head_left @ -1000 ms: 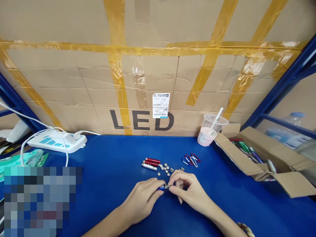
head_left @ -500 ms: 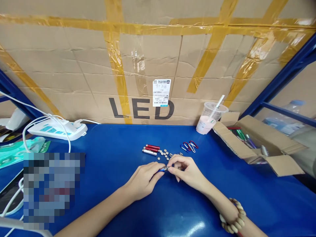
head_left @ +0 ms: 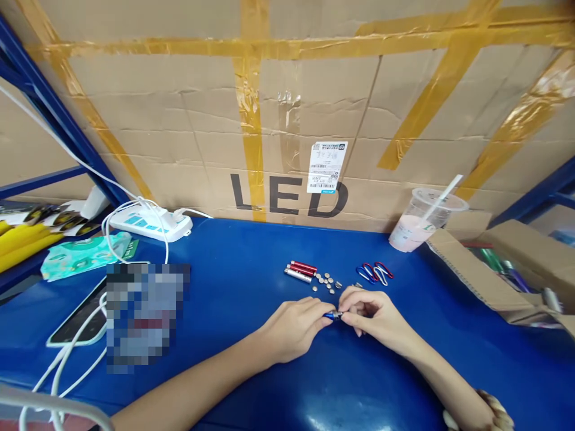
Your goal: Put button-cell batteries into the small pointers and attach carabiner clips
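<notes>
Between my two hands is a small blue metal flashlight (head_left: 330, 315) with a silver end, mostly hidden by fingers. My left hand (head_left: 294, 328) is closed round its blue body. Thumb and fingertips of my right hand (head_left: 371, 314) are pinched at the silver end; whether a small part is between them is hidden. Just beyond my hands lie several button cells (head_left: 327, 280). To their left, red flashlights (head_left: 303, 267) and a silver flashlight (head_left: 298, 275) lie side by side. Blue, red and silver carabiners (head_left: 375, 273) rest to the right.
A cup with a straw (head_left: 411, 221) stands near an open cardboard box (head_left: 462, 275) of colourful tubes at right. At left are a power strip (head_left: 150, 222), a phone (head_left: 78, 314), white cables and a tissue pack (head_left: 85, 254). A large carton (head_left: 202, 131) closes off the back.
The view has turned left, so everything sits further right in the picture. Both hands stay together at the blue flashlight, with little visible change in grip.
</notes>
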